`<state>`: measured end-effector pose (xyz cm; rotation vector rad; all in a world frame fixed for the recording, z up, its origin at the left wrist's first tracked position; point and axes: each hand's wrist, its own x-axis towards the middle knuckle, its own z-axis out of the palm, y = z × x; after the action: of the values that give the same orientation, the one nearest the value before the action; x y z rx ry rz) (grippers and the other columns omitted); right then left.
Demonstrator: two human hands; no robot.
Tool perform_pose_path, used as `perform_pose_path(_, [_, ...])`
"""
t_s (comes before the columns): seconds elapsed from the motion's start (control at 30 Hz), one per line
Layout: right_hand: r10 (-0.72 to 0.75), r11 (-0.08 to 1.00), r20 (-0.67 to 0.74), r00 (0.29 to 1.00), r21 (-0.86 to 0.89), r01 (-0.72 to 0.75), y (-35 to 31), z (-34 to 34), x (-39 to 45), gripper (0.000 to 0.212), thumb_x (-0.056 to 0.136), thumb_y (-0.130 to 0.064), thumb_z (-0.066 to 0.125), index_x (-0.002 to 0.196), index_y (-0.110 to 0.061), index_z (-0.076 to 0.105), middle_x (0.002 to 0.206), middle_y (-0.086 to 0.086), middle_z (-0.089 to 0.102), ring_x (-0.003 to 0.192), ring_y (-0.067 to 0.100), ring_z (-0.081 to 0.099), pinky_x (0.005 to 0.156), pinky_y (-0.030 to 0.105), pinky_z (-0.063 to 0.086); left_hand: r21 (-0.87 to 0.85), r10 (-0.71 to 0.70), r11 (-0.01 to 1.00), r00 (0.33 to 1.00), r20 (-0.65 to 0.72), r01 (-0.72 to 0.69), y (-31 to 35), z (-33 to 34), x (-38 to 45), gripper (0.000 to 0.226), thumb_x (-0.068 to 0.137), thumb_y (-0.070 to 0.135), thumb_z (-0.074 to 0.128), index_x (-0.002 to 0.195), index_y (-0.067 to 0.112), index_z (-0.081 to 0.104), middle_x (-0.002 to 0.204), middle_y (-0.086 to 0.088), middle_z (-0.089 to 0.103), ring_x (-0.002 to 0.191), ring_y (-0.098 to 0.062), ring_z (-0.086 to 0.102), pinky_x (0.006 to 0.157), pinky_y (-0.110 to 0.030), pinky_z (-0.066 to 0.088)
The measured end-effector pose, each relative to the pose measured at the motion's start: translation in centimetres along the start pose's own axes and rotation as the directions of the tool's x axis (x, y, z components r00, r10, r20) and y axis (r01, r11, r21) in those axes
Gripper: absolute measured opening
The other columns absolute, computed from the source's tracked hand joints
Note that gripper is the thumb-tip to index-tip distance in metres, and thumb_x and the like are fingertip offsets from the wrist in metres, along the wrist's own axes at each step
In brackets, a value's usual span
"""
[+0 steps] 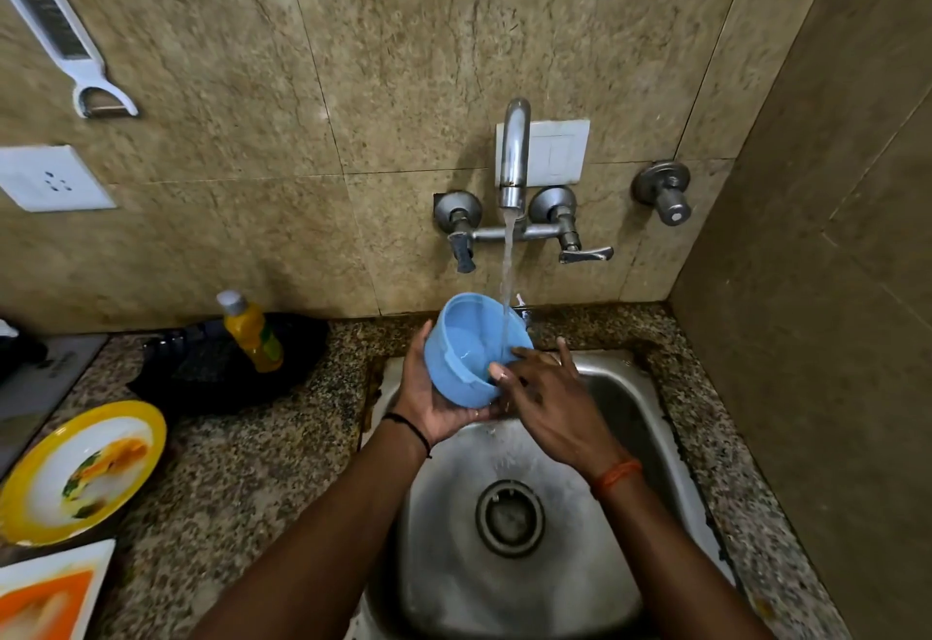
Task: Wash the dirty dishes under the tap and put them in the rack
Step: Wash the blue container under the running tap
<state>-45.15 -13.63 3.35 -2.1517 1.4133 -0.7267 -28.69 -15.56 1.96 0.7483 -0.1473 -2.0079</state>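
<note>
Head view puts us at the rinsing step: we hold the blue bowl (471, 354) tilted over the sink (625, 390), straight below the tap (514, 155), and the running water (507, 281) falls inside it near its far rim. Our left hand (433, 400) cups the bowl from below and from its left side, fingers curled round the base. Our right hand (542, 382) lies at the bowl's near rim with fingers fairly straight and a little spread, fingertips (499, 371) over the rim and seemingly rubbing the inner wall; we cannot tell how firmly they press.

We judge the task barely begun. Left of the sink, on the worktop (282, 463), the yellow-rimmed plate (80, 470) is smeared with food, and nearer us than that plate a white plate with orange sauce (50, 599) waits too. A yellow bottle (252, 332) stands left of the bowl.

Next we should turn the bowl under the stream, tip the water out, then carry it to the rack, which we cannot see from here
</note>
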Motion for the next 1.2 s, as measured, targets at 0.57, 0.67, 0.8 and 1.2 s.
perform_pose_path(0.57, [0.098,0.981,0.189,0.977,-0.184,-0.062,-3.8,1.1,4.4,0.034,0.09,-0.025,0.053,0.121,-0.011,0.05,0.121,0.015,0.056,0.114,0.032,0.053,0.095,0.042,0.044,-0.022,-0.041,0.999,0.997,-0.067,0.04,-2.7,-0.6,0.1,0.063,0.086,0.059,0.04,0.126,0.014,0.058,0.112,-0.021,0.069,0.109,-0.038,0.057,0.094,-0.055,0.04])
perform_pose_path(0.67, [0.046,0.958,0.384,0.922,0.245,-0.15,-3.2,0.9,4.1,0.011,0.091,-0.015,0.054,0.101,-0.013,0.057,0.103,0.008,0.064,0.099,0.022,0.059,0.094,0.046,0.047,0.021,0.03,0.999,0.992,-0.125,-0.028,-2.0,-1.1,0.4,0.063,0.088,0.058,0.039,0.13,0.015,0.057,0.118,-0.019,0.066,0.106,-0.038,0.058,0.087,-0.057,0.046])
perform_pose_path(0.8, [0.168,0.986,0.392,0.905,-0.087,-0.145,-2.4,-0.3,4.0,0.041,0.096,-0.05,0.042,0.086,-0.015,0.062,0.103,0.013,0.068,0.093,0.025,0.062,0.078,0.035,0.045,-0.006,0.053,0.998,0.981,-0.188,-0.056,-1.3,-0.9,0.5,0.06,0.087,0.061,0.04,0.117,0.013,0.062,0.105,-0.02,0.069,0.1,-0.037,0.059,0.088,-0.06,0.043])
perform_pose_path(1.2, [0.218,0.793,0.214,0.952,0.529,-0.301,-0.1,0.1,4.9,0.026,0.095,-0.031,0.055,0.107,-0.01,0.066,0.1,0.012,0.07,0.085,0.019,0.067,0.077,0.034,0.053,0.342,0.328,0.915,0.89,-0.318,-0.215,-2.5,2.2,1.4,0.052,0.087,0.059,0.051,0.121,0.021,0.061,0.112,-0.013,0.069,0.094,-0.03,0.065,0.079,-0.044,0.055])
